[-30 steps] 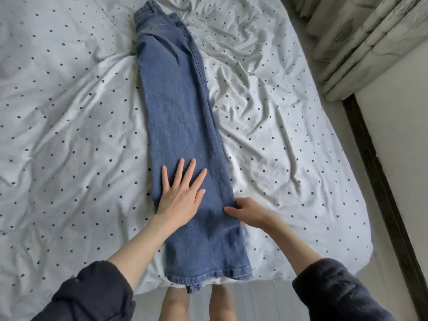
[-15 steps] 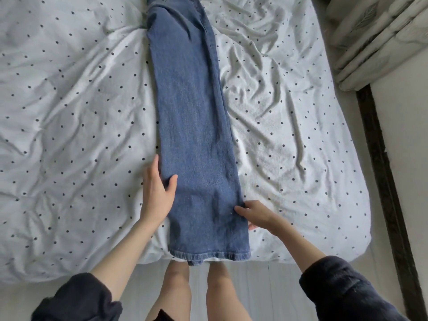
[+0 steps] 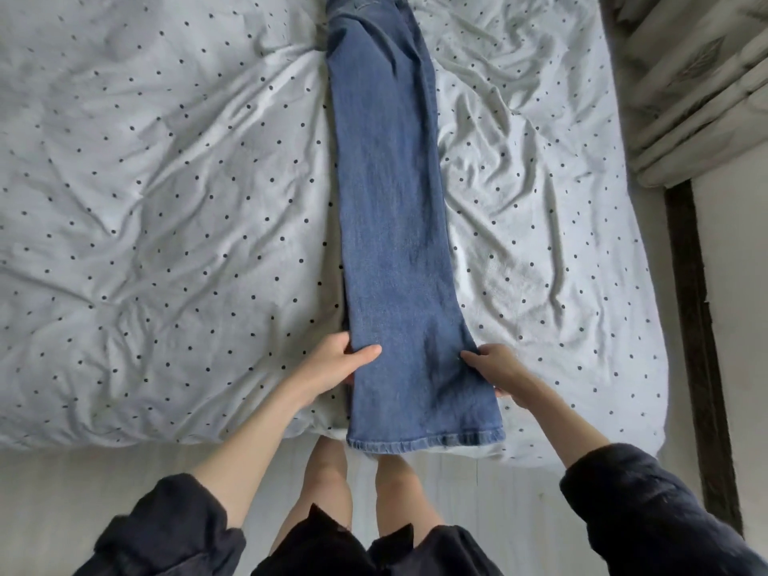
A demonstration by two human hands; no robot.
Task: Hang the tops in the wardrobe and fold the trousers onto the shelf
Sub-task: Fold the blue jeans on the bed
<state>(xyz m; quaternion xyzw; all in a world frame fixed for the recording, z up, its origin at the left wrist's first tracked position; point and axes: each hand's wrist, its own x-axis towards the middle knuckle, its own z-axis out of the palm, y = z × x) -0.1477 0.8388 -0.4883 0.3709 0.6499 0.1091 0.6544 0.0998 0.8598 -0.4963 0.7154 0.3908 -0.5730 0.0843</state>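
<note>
Blue jeans (image 3: 395, 226) lie lengthwise on the bed, folded leg over leg, with the hem at the near edge and the waist running out of the top of the frame. My left hand (image 3: 336, 363) pinches the left edge of the legs a little above the hem, thumb on top of the denim. On the opposite edge, at about the same height, my right hand (image 3: 496, 367) grips the jeans with its fingers tucked under the fabric.
The bed (image 3: 166, 201) has a rumpled white cover with black dots. Pale curtains (image 3: 690, 89) hang at the upper right above a dark skirting strip (image 3: 698, 326) along the wall. Light floor (image 3: 83, 492) lies between me and the bed.
My left hand slid off the top of the jeans to their left edge and took hold of it. Both hands moved nearer the hem. The view shifted toward the foot of the bed.
</note>
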